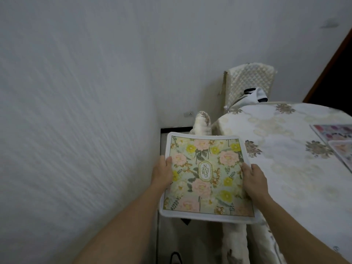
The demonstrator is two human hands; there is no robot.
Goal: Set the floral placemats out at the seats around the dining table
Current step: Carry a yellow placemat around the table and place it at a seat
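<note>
I hold a floral placemat [206, 176], green with pink and yellow flowers and a white border, in the air beside the dining table [282, 168]. My left hand [162, 171] grips its left edge, thumb on top. My right hand [254, 179] grips its right edge. The mat hangs over the gap between wall and table, its right edge level with the table's left side. Two more placemats lie on the table at the far right, one with pink and purple flowers [333, 133] and another [342, 151] partly cut off by the frame.
A white wall [76, 111] runs close along my left. A floral tablecloth covers the table. A quilted chair back [249, 80] stands at the table's far end, with a black-and-white cloth [255, 95] by it. A covered chair [202, 122] stands beyond the mat.
</note>
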